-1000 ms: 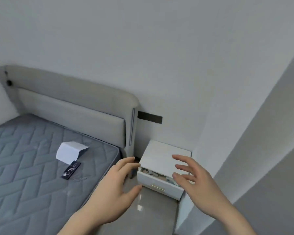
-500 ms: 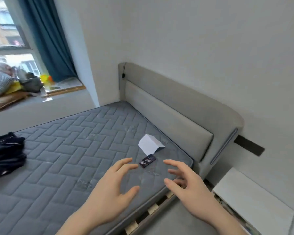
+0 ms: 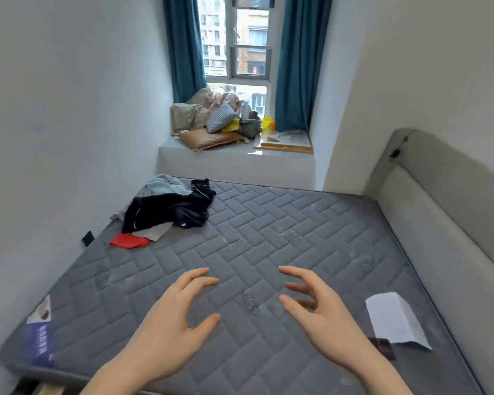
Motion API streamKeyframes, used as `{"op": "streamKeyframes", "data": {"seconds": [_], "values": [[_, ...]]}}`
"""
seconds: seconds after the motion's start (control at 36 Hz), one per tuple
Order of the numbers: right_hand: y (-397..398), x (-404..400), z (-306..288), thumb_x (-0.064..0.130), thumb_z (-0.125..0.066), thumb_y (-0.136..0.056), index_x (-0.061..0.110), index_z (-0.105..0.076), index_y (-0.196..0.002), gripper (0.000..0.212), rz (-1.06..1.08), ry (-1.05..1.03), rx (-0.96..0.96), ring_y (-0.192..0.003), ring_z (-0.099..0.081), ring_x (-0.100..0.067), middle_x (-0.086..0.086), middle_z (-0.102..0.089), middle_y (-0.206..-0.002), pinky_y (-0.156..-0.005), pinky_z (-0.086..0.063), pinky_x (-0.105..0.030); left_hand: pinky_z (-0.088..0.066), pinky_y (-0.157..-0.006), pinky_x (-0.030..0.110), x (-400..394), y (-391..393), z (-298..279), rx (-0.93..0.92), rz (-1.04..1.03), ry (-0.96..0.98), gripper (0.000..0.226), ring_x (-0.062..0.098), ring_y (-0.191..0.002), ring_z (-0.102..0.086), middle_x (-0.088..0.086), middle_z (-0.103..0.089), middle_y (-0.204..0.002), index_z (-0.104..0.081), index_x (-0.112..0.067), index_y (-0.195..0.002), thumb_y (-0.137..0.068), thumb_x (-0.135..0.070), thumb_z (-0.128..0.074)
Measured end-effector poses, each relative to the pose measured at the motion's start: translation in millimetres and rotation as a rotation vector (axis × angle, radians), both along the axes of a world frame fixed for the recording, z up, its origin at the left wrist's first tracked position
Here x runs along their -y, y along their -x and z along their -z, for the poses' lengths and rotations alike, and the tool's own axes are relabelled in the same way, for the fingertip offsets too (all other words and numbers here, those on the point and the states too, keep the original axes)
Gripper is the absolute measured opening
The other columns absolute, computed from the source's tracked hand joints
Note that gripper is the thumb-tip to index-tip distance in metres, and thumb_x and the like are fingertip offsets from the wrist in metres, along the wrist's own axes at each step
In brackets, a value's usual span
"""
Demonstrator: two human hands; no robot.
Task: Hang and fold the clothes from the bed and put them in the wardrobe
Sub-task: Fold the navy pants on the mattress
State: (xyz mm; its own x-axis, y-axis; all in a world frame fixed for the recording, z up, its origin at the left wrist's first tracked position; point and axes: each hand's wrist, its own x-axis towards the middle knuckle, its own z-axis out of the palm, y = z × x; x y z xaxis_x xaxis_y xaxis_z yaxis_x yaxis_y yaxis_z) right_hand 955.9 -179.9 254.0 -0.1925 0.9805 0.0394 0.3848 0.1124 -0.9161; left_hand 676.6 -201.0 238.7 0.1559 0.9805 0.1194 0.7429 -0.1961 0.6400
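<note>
A pile of clothes lies at the far left corner of the grey quilted mattress (image 3: 283, 238): a dark navy garment (image 3: 166, 210) on top, a pale blue one (image 3: 161, 185) behind it, a red piece (image 3: 129, 240) and a white piece (image 3: 151, 232) in front. My left hand (image 3: 171, 323) and my right hand (image 3: 314, 315) hover over the near part of the mattress, palms facing each other, fingers loosely spread, holding nothing. Both are well short of the pile. No wardrobe is in view.
A folded white paper (image 3: 394, 320) and a small dark flat object (image 3: 384, 347) lie near the padded headboard (image 3: 445, 223) on the right. Pillows and bedding (image 3: 211, 118) are heaped on the window ledge between teal curtains (image 3: 294, 61). A wall runs along the bed's left side.
The view has swung left from the nightstand across the bed to the window end, bringing the clothes pile into sight. Both hands stay raised and empty in front of me.
</note>
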Motion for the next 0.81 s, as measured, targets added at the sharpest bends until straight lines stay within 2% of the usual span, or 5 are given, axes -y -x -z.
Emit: {"op": "streamKeyframes", "data": {"seconds": [0.19,0.42,0.53,0.67,0.81], "values": [[94,-59,2,0.025,-0.069,-0.095,0.051,-0.058,-0.123,0.04,-0.304,0.022,-0.004,-0.116,-0.056,0.01,0.024,-0.061,-0.124,-0.092,-0.049,-0.019,-0.032,-0.104,0.016,29,81,1,-0.004,-0.323,0.002,0.046,-0.019,-0.132,-0.033,-0.044,-0.027,-0.145,-0.05,-0.053,-0.127,-0.087,-0.046,-0.072],[199,-82,9,0.024,-0.068,-0.094,0.048,-0.055,-0.125,0.041,-0.541,-0.038,0.023,-0.123,-0.054,0.004,0.028,-0.052,-0.135,-0.1,-0.048,-0.026,-0.041,-0.099,0.023,61,169,15,0.041,-0.585,-0.02,0.047,-0.022,-0.13,-0.033,-0.05,-0.03,-0.138,-0.055,-0.054,-0.121,-0.083,-0.04,-0.078],[242,-87,18,0.027,-0.068,-0.095,0.05,-0.054,-0.125,0.04,-0.563,-0.035,0.044,-0.124,-0.052,0.005,0.029,-0.048,-0.138,-0.101,-0.047,-0.025,-0.048,-0.101,0.031,62,210,22,0.064,-0.611,-0.022,0.046,-0.024,-0.129,-0.031,-0.05,-0.029,-0.14,-0.056,-0.052,-0.124,-0.083,-0.043,-0.076],[301,-91,32,0.025,-0.069,-0.094,0.048,-0.057,-0.123,0.04,-0.485,-0.016,0.008,-0.123,-0.053,0.006,0.029,-0.05,-0.135,-0.101,-0.049,-0.028,-0.038,-0.108,0.025,52,277,30,0.062,-0.552,-0.03,0.046,-0.018,-0.134,-0.034,-0.046,-0.031,-0.142,-0.054,-0.054,-0.122,-0.079,-0.057,-0.067],[356,-96,46,0.024,-0.07,-0.094,0.049,-0.057,-0.124,0.041,-0.409,0.014,-0.018,-0.123,-0.052,0.008,0.034,-0.048,-0.134,-0.1,-0.049,-0.027,-0.035,-0.114,0.027,20,349,36,0.018,-0.483,0.02,0.047,-0.012,-0.134,-0.039,-0.042,-0.032,-0.144,-0.049,-0.058,-0.121,-0.076,-0.064,-0.059]]}}
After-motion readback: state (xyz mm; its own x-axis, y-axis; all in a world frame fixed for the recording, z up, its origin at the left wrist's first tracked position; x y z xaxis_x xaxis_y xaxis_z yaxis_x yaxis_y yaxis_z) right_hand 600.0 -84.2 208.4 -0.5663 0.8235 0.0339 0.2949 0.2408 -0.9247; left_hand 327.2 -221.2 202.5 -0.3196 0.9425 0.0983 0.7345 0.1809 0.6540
